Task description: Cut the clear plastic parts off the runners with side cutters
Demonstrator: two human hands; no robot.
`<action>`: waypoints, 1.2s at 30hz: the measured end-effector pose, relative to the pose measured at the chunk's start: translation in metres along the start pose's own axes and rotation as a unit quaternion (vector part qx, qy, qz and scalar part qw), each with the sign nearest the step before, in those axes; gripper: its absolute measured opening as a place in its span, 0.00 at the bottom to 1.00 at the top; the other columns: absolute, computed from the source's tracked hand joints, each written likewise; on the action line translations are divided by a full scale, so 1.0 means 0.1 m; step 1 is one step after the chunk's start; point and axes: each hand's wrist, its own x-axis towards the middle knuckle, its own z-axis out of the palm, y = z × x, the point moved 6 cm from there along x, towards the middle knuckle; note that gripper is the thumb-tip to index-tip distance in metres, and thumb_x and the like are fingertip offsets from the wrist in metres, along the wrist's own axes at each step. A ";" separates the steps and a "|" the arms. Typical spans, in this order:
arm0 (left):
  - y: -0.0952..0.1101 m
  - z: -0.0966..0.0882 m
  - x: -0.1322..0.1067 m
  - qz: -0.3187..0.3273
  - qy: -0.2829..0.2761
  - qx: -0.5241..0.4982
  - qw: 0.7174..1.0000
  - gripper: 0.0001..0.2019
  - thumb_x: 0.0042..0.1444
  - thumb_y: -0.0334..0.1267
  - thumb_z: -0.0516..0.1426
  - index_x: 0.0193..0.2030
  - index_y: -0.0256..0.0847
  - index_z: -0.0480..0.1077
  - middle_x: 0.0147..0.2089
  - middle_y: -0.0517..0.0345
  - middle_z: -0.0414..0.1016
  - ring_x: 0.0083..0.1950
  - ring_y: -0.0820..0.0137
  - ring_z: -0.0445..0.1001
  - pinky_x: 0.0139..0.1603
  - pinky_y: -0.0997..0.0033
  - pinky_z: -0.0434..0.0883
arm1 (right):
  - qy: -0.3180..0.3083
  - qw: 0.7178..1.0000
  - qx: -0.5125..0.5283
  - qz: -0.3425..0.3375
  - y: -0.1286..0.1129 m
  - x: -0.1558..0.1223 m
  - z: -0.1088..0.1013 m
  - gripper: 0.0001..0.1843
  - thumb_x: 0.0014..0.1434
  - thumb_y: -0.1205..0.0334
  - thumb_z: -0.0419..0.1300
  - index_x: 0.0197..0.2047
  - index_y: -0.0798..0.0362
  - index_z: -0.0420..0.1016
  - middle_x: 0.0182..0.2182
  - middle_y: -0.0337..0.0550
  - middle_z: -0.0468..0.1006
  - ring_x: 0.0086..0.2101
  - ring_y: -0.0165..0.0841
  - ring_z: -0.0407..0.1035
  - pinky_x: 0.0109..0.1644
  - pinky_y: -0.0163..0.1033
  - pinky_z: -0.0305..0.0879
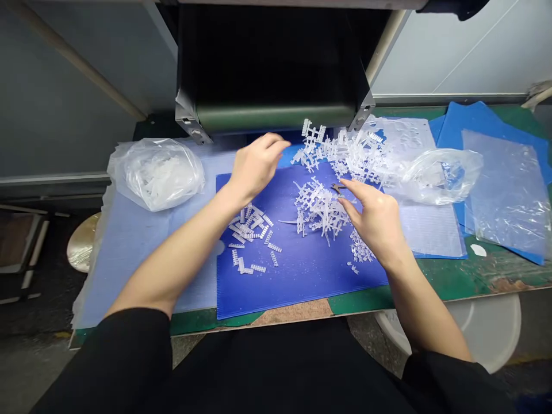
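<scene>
A black top (pixel 276 374) has loose sleeves (pixel 116 356) ending mid-forearm, leaving the hands (pixel 256 167) bare.

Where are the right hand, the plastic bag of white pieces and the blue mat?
Right hand (pixel 374 221): head view, back of hand.
Bag of white pieces (pixel 157 175): head view, its middle.
Blue mat (pixel 302 284): head view, bare part.

Workstation setting: green-topped workbench (pixel 457 282) with worn patches, set against grey wall panels (pixel 64 69) and a white wall panel (pixel 448 52), under a black machine housing (pixel 271 63); white plastic bucket (pixel 487 328) on the grey floor (pixel 30 368) below.
</scene>
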 end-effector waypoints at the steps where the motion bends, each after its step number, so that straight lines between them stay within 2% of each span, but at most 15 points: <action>1: 0.03 0.08 0.27 0.046 -0.015 0.022 0.999 0.19 0.73 0.35 0.49 0.62 0.41 0.78 0.68 0.44 0.78 0.70 0.56 0.76 0.70 0.46 0.70 | 0.010 1.000 -0.001 -0.005 0.01 -0.01 -0.03 0.20 0.71 0.63 0.64 0.64 0.54 0.81 0.57 0.55 0.85 0.58 0.51 0.80 0.63 0.59 0.78; 4: 0.10 0.33 0.86 0.165 -0.101 0.010 0.981 0.18 0.74 0.37 0.50 0.61 0.45 0.77 0.73 0.50 0.73 0.79 0.57 0.67 0.80 0.40 0.56 | 0.034 0.999 -0.001 -0.013 0.08 -0.08 -0.16 0.18 0.72 0.61 0.64 0.62 0.55 0.81 0.55 0.55 0.86 0.59 0.50 0.80 0.65 0.58 0.77; 8: 0.10 0.49 1.20 0.214 -0.182 -0.031 0.959 0.15 0.72 0.45 0.53 0.55 0.45 0.77 0.67 0.58 0.80 0.73 0.73 0.72 0.84 0.48 0.51 | 0.053 0.999 0.001 -0.003 0.22 -0.17 -0.30 0.14 0.72 0.61 0.64 0.57 0.53 0.84 0.51 0.52 0.88 0.54 0.50 0.82 0.61 0.59 0.79; 11: 0.09 0.40 1.27 0.211 -0.185 -0.022 0.960 0.18 0.73 0.49 0.52 0.52 0.42 0.79 0.61 0.58 0.84 0.65 0.76 0.78 0.83 0.56 0.57 | 0.075 0.997 0.018 0.004 0.21 -0.20 -0.43 0.12 0.72 0.64 0.64 0.56 0.54 0.84 0.49 0.51 0.89 0.49 0.45 0.84 0.57 0.55 0.81; 13: 0.08 0.18 1.21 0.190 -0.155 -0.012 0.969 0.19 0.74 0.48 0.52 0.55 0.40 0.79 0.61 0.57 0.85 0.63 0.76 0.79 0.83 0.56 0.57 | 0.099 0.994 0.038 0.006 0.09 -0.22 -0.52 0.11 0.73 0.67 0.63 0.54 0.53 0.84 0.47 0.48 0.89 0.47 0.41 0.84 0.56 0.51 0.82; 15: 0.08 -0.15 0.97 0.147 -0.097 -0.003 0.984 0.19 0.74 0.48 0.54 0.59 0.40 0.78 0.58 0.58 0.86 0.60 0.75 0.79 0.82 0.52 0.59 | 0.122 0.991 0.060 0.005 -0.14 -0.26 -0.58 0.10 0.72 0.69 0.64 0.53 0.51 0.84 0.45 0.44 0.89 0.46 0.38 0.84 0.55 0.47 0.82; 16: 0.07 -0.35 0.77 0.105 -0.044 -0.010 0.994 0.17 0.71 0.50 0.58 0.57 0.42 0.79 0.55 0.62 0.87 0.57 0.75 0.81 0.78 0.56 0.65 | 0.123 0.989 0.085 0.006 -0.28 -0.29 -0.57 0.11 0.72 0.70 0.64 0.53 0.50 0.84 0.46 0.43 0.89 0.46 0.36 0.84 0.55 0.46 0.82; 18: 0.13 -0.73 0.21 0.041 0.041 -0.069 0.996 0.17 0.65 0.50 0.66 0.56 0.47 0.82 0.55 0.64 0.87 0.54 0.72 0.84 0.65 0.65 0.77 | 0.091 0.981 0.172 0.015 -0.58 -0.36 -0.44 0.16 0.72 0.70 0.65 0.60 0.50 0.81 0.52 0.45 0.87 0.50 0.36 0.83 0.58 0.45 0.83; 19: 0.19 -0.84 -0.12 0.019 0.036 -0.112 0.993 0.14 0.62 0.48 0.69 0.52 0.49 0.84 0.50 0.65 0.89 0.48 0.72 0.86 0.56 0.69 0.81 | 0.060 0.971 0.231 0.022 -0.73 -0.40 -0.33 0.22 0.72 0.69 0.65 0.67 0.51 0.77 0.59 0.48 0.84 0.54 0.37 0.82 0.60 0.46 0.83; 22: 0.33 -0.84 -1.13 -0.088 -0.104 -0.226 0.964 0.07 0.63 0.44 0.68 0.45 0.51 0.87 0.43 0.64 0.89 0.38 0.71 0.87 0.43 0.75 0.83 | -0.049 0.929 0.365 0.040 -1.15 -0.51 0.08 0.35 0.75 0.65 0.62 0.80 0.50 0.59 0.73 0.52 0.70 0.66 0.43 0.73 0.67 0.50 0.79; 24: 0.34 -0.77 -1.68 -0.167 -0.150 -0.273 0.935 0.08 0.64 0.45 0.67 0.46 0.50 0.87 0.43 0.61 0.89 0.38 0.69 0.88 0.42 0.76 0.83 | -0.121 0.900 0.418 0.040 -1.35 -0.55 0.32 0.32 0.75 0.65 0.62 0.78 0.46 0.65 0.69 0.46 0.75 0.62 0.42 0.78 0.66 0.48 0.79; 26: 0.29 -0.72 -2.06 -0.239 -0.140 -0.301 0.912 0.10 0.63 0.46 0.68 0.46 0.48 0.88 0.43 0.58 0.89 0.39 0.65 0.89 0.43 0.74 0.84 | -0.168 0.880 0.442 0.043 -1.47 -0.57 0.47 0.23 0.74 0.64 0.64 0.69 0.42 0.78 0.58 0.39 0.85 0.53 0.40 0.84 0.61 0.44 0.82; 28: 0.21 -0.67 -2.31 -0.306 -0.111 -0.334 0.884 0.12 0.60 0.48 0.70 0.46 0.47 0.88 0.43 0.56 0.89 0.41 0.63 0.89 0.46 0.70 0.86 | -0.193 0.876 0.439 0.058 -1.52 -0.57 0.57 0.17 0.72 0.62 0.65 0.62 0.41 0.85 0.52 0.35 0.88 0.47 0.39 0.87 0.56 0.42 0.84; 32: 0.17 -0.57 -2.63 -0.405 -0.056 -0.419 0.811 0.15 0.55 0.49 0.73 0.47 0.49 0.87 0.45 0.56 0.89 0.46 0.56 0.90 0.55 0.60 0.87 | -0.227 0.874 0.418 0.100 -1.57 -0.62 0.85 0.13 0.71 0.58 0.67 0.57 0.41 0.88 0.47 0.34 0.89 0.42 0.43 0.87 0.50 0.45 0.86; 36: 0.21 -0.55 -2.81 -0.440 0.029 -0.339 0.831 0.13 0.59 0.50 0.70 0.48 0.51 0.87 0.51 0.59 0.88 0.52 0.55 0.88 0.64 0.54 0.85 | -0.179 0.897 0.379 0.139 -1.53 -0.68 1.18 0.11 0.70 0.58 0.67 0.52 0.44 0.90 0.47 0.39 0.89 0.44 0.47 0.87 0.53 0.50 0.86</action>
